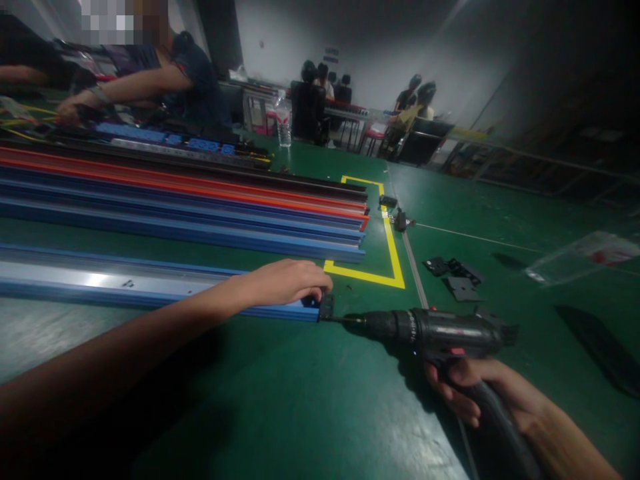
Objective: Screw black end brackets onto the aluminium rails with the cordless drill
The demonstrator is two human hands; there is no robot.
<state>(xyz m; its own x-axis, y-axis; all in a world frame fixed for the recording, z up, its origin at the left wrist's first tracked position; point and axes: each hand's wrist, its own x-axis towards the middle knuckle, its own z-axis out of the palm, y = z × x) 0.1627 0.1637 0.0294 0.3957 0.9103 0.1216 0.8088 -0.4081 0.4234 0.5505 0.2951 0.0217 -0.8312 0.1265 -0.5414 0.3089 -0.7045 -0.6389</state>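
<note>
The left hand (287,281) lies over the end of a blue rail (150,280), its fingers bent and bunched beside a black end piece (327,308); whether they pinch that piece I cannot tell. The rail runs leftward from under this hand along the green bench (280,400). The right hand (463,373) is wrapped around the handle of a black power drill (450,330), whose bit points toward the left hand and reaches the end piece, though exact contact is unclear. Beyond the left hand lie blue and red profiles (250,193), side by side, their ends inside a yellow outline (395,257). Black flat parts (461,288) lie beyond the right hand, with a clear bottle (585,257) farther to their right. Well past the left hand, a co-worker (165,83) reaches over the bench.
</note>
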